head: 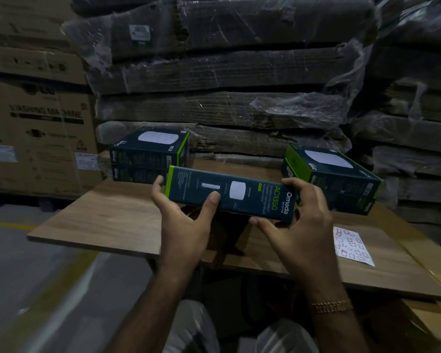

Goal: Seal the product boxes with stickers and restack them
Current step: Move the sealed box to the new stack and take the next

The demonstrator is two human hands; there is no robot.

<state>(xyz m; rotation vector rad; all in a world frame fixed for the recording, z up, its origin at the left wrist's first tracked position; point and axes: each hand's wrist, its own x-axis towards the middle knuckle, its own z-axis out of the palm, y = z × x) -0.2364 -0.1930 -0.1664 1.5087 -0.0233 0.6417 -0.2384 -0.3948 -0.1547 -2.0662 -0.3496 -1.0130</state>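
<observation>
Both hands clamp 1 dark product box (231, 193) above the wooden table (99, 220): left hand (181, 217) at its green end, right hand (301, 220) at its other end. Its long axis runs left-right, narrow printed side facing up. Behind it sit 2 stacks of 2 boxes, left stack (148, 154) and right stack (334, 177). 1 sticker sheet (351, 245) lies right of it.

Small print on the sticker sheet (351, 247) is unreadable, and the held box (231, 193) hides both hands' fingers.
</observation>
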